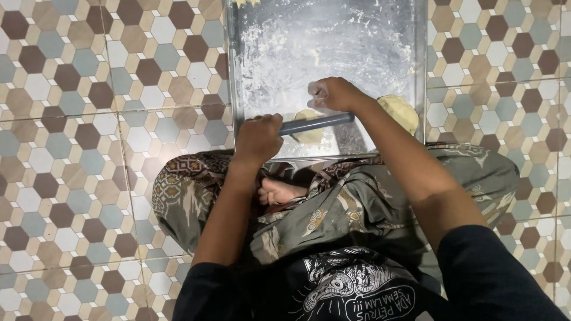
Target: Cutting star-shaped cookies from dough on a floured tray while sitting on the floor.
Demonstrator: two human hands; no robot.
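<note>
A person sits cross-legged on a hexagon-tiled floor [71,178], patterned trousers [333,208] nearest. Left hand [259,138] and right hand [334,94] each have fingers clamped around an end of a grey rolling pin [315,123], pressing pale dough [309,132] near the close edge of a floured metal tray [333,41]. A second dough ball [399,112] lies at the tray's right edge. The far part of the tray holds only flour.

Hexagon-tiled floor [71,148] w/ brown, beige & grey tiles; spare yellow dough lump [399,112] at tray's right edge.

Grey rolling pin [316,123] lying across pale flattened dough [309,134], on floured tray [333,47]
</note>
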